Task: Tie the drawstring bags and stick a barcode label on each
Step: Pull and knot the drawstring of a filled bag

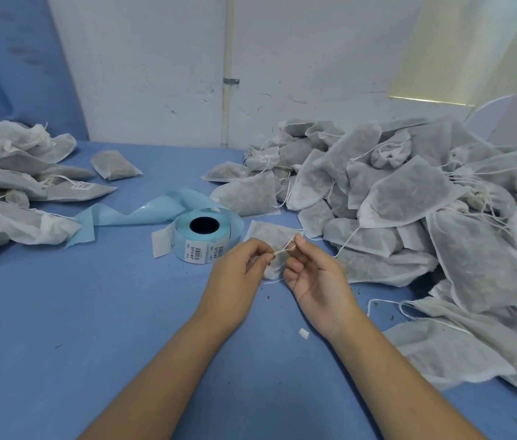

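Blue cloth worktop: left hand and right hand pinch the thin white drawstring of a grey fabric bag, partly hidden behind the fingers.

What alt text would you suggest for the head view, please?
The left hand and right hand pinch the white drawstring of a small bag over a blue table. A label roll lies beside it, between a large heap of bags at right and a smaller pile at left.
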A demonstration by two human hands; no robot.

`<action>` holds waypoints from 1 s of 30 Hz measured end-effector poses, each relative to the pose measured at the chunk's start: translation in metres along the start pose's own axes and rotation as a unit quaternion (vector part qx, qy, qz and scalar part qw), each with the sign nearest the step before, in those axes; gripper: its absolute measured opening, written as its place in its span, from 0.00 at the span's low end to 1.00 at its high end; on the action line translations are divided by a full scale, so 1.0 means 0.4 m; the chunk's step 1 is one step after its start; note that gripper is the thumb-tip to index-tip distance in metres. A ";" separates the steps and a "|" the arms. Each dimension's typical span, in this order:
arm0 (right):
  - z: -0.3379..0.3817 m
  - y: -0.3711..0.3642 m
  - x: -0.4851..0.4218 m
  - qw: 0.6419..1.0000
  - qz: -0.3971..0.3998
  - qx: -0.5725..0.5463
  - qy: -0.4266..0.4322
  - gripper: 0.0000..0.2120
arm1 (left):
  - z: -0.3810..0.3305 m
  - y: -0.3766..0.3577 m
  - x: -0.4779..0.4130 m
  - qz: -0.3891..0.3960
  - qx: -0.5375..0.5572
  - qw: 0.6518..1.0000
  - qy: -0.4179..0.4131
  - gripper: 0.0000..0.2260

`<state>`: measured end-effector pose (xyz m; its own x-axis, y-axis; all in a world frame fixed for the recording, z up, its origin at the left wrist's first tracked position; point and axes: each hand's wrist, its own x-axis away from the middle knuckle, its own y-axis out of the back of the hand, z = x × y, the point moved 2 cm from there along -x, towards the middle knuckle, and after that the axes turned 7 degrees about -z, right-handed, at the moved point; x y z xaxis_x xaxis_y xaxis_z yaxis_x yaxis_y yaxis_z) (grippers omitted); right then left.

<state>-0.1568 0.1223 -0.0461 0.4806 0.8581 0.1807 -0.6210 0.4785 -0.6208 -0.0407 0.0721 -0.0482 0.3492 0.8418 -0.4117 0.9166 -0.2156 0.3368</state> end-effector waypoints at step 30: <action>0.000 -0.030 0.031 0.998 0.033 0.042 0.045 0.04 | -0.027 0.053 0.010 -0.292 0.134 0.947 0.012 0.18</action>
<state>-0.1435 0.1271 -0.0363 0.4881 0.8701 0.0688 -0.7012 0.4379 -0.5626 -0.0219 0.0763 -0.0336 -0.2343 0.8667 -0.4403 0.9696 0.1753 -0.1709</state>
